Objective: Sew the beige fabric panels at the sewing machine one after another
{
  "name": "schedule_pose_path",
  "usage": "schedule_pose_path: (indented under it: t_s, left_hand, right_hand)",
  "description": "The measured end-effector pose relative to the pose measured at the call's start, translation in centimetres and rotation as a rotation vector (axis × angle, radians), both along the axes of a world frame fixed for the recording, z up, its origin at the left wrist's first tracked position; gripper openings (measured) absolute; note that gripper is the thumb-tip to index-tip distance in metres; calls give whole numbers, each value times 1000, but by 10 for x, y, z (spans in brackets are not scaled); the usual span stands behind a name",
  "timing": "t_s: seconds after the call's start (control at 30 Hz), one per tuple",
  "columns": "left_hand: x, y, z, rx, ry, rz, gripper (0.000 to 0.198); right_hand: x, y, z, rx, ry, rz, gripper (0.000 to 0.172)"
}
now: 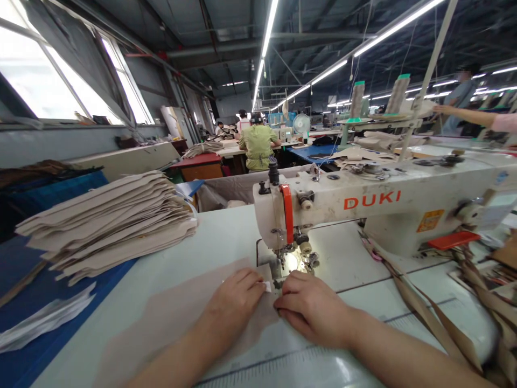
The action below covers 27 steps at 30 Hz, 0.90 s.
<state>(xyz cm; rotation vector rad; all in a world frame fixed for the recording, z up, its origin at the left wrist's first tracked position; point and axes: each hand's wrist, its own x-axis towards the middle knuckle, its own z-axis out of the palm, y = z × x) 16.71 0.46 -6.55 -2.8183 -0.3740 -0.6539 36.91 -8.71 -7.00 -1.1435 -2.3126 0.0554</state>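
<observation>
A flat beige fabric piece [173,307] lies on the pale sewing table in front of the sewing machine [323,199]. My left hand [234,299] rests on the fabric, its fingers closed on a small white label [267,286] that sticks out past the fingertips. At the fabric's right edge, my right hand [311,307] has its fingers curled together, with the thumb side on the edge. Part of what it grips is hidden. Just beyond both hands, the lit needle area [291,261] shows under the machine head.
A tall stack of beige fabric pieces [121,221] stands at the left. A white strip [48,318] lies on the blue surface there. Beige straps [424,312] and scissors [374,250] are at the right. Thread cones [357,101] rise behind the machine; people sit farther back.
</observation>
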Motion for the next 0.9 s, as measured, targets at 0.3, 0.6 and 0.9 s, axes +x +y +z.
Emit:
schedule_pose_path:
  t_s: [0.3, 0.6, 0.9]
  left_hand:
    - [4, 2, -5, -7, -116, -48, 37]
    - [6, 4, -5, 6, -192, -68, 40]
    - [4, 4, -9, 11, -203, -48, 38]
  right_hand:
    - [0, 2, 1, -9, -19, -14, 21]
    - [-1, 1, 2, -31, -46, -26, 18]
    - [-2, 0, 0, -58, -49, -36, 17]
